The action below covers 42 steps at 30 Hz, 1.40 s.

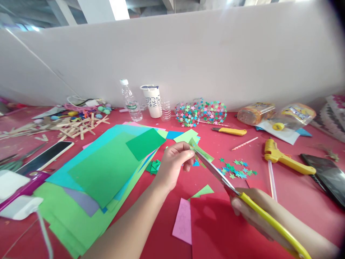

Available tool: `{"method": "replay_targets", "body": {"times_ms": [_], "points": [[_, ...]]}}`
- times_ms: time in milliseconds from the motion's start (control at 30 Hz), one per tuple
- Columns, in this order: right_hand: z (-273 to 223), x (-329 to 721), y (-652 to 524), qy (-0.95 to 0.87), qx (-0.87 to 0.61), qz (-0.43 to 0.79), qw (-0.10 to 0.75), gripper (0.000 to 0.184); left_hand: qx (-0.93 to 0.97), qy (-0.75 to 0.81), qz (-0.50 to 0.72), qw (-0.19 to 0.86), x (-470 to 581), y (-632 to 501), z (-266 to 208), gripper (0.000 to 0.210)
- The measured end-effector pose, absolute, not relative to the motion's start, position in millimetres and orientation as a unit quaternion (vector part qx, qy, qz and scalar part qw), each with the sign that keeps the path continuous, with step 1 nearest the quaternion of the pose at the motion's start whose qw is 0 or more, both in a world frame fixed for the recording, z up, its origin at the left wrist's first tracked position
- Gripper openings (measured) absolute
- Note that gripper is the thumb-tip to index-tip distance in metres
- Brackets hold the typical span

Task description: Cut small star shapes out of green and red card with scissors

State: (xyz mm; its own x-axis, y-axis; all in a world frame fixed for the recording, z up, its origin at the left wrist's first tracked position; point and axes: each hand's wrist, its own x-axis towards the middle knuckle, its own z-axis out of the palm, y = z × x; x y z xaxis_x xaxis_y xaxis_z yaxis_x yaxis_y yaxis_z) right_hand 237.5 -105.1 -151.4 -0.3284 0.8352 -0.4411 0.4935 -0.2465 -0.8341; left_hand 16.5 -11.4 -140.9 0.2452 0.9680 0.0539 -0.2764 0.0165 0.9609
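My left hand (174, 162) is closed in a pinch at the centre, gripping a small piece of green paper (202, 151) that sticks out past the fingertips. From the lower right, my right hand (250, 205) is wrapped round a pair of scissors (269, 219) with yellow handles. Their blades point up and left, and the tips meet the paper at my left fingertips; whether they cut into it I cannot tell. Small cut paper stars (238, 169) in green and blue lie right of the blades. Red paper (215, 230) and a pink piece (182, 221) lie beneath my hands.
Coloured sheets (105, 169) are stacked at left, near a phone (47, 158) and wooden sticks (78, 126). Behind stand a water bottle (131, 102), a white cup (152, 102) and star-covered bottles (188, 114). A utility knife (230, 131) and yellow glue gun (288, 160) lie right.
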Motion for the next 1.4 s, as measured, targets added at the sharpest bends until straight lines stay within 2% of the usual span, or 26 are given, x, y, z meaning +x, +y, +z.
{"method": "replay_targets", "body": {"times_ms": [300,533,1200,1300,1400], "points": [[-150,237,-106,-0.583,-0.575,0.552,0.158,0.057,0.494,0.353,0.502,0.616,16,-11,-140,0.015],[-160,237,-104,-0.653,-0.567,0.465,0.188,0.062,0.492,0.362,0.501,0.614,16,-11,-140,0.015],[-162,235,-104,-0.631,-0.589,0.463,0.204,0.056,0.501,0.353,0.496,0.616,16,-11,-140,0.017],[-154,233,-105,-0.615,-0.595,0.477,0.2,0.06,0.522,0.363,0.501,0.587,15,-12,-138,0.015],[-144,230,-106,-0.574,-0.609,0.519,0.175,0.073,0.529,0.372,0.518,0.56,14,-10,-138,0.012]]}}
